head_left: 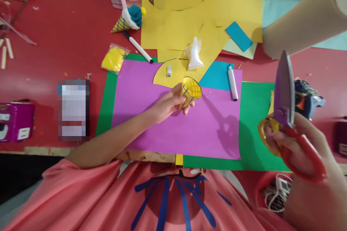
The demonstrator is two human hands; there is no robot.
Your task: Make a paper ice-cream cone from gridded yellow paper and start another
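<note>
My left hand (173, 101) is wrapped round a yellow paper cone (191, 90) with a dark grid drawn on it, its wide mouth tilted up and to the right. Beneath it lies a purple sheet (168, 133). Off to the right, my right hand (306, 140) grips scissors (287, 112) by their red and yellow handles. Their blades point upward and lie together. Just beyond the cone are a cut yellow paper piece (162, 74), a small white cap (169, 70) and a white plastic-wrapped lump (195, 56).
Yellow sheets (181, 32) cover the back. A finished-looking cone model (127, 20), a yellow clay packet (114, 59) and a white marker (141, 49) lie back left. Another marker (232, 83) is at right. A large cardboard tube (303, 18) stands back right; a phone (73, 110) lies left.
</note>
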